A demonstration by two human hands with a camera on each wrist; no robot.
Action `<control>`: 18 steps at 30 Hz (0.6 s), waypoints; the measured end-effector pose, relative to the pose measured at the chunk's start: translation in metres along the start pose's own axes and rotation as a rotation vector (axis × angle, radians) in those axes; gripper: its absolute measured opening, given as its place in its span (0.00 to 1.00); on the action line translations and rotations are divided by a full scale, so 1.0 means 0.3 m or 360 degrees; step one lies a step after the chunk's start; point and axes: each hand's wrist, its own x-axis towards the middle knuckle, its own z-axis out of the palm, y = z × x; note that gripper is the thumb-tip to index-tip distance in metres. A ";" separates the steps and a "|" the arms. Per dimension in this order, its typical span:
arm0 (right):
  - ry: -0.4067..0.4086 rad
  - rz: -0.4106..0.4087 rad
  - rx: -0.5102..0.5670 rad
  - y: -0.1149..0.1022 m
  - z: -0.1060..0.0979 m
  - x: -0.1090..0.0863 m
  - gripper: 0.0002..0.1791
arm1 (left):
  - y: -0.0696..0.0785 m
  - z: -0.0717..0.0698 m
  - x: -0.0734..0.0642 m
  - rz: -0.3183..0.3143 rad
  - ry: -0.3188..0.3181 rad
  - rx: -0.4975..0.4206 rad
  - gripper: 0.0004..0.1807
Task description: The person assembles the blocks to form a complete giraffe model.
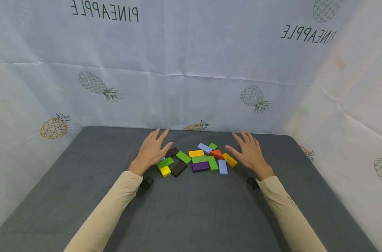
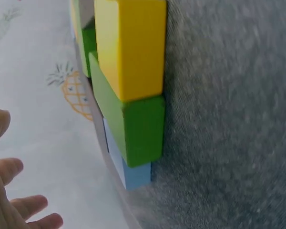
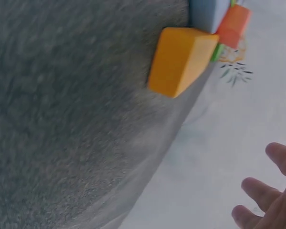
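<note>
Several coloured blocks lie in a loose cluster on the grey table. My left hand (image 1: 150, 151), fingers spread and holding nothing, is beside the cluster's left end. Nearest it are a green block (image 1: 165, 162), a yellow block (image 1: 165, 171) and a dark brown block (image 1: 179, 168). In the left wrist view a light blue block (image 2: 133, 174) shows behind the green one. At the right end my right hand (image 1: 250, 154) is spread too, with nothing in it. An orange-yellow block (image 1: 230, 160) lies closest to it, with a light blue block (image 1: 223, 167) and a red-orange block (image 1: 216, 154) beyond.
The middle of the cluster holds a purple block (image 1: 200, 167), with green and yellow ones behind it. A white curtain (image 1: 184, 101) printed with pineapples hangs along the table's (image 1: 191, 217) back edge and both sides. Each wrist carries a small black camera.
</note>
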 end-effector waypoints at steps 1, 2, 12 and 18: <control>0.0004 0.0000 0.0013 -0.003 -0.001 -0.004 0.43 | 0.003 0.001 -0.003 0.0006 0.0003 -0.0004 0.36; 0.0008 0.0000 0.0027 -0.005 0.000 -0.008 0.43 | 0.006 0.003 -0.006 0.0013 0.0005 -0.0013 0.36; -0.0025 0.0009 0.0016 -0.040 0.008 -0.053 0.43 | 0.036 0.010 -0.052 0.0021 -0.0004 -0.0136 0.36; -0.0012 -0.0034 0.0034 -0.054 0.015 -0.078 0.41 | 0.050 0.018 -0.078 0.0072 -0.0006 -0.0213 0.34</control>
